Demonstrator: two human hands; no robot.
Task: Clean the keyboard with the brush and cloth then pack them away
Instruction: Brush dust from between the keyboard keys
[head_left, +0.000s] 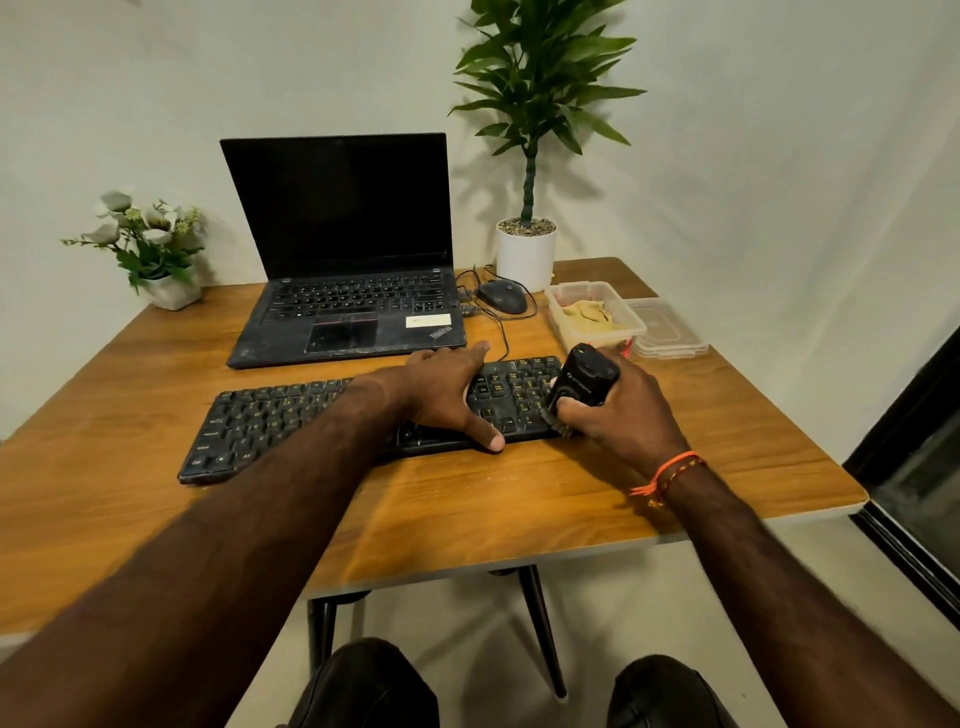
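Observation:
A black keyboard (270, 421) lies across the middle of the wooden table. My left hand (447, 389) rests spread over its right half, thumb hooked on the front edge, steadying it. My right hand (623, 410) grips a black brush (584, 379), whose bristles touch the keyboard's right end near the front corner. A beige cloth (589, 314) lies crumpled inside a clear plastic box (631, 317) just behind my right hand.
The box's lid (670, 327) lies to its right near the table edge. An open laptop (343, 270) stands behind the keyboard, with a wired mouse (501, 296) beside it. A white potted plant (525, 249) and a flower pot (156, 254) stand at the back.

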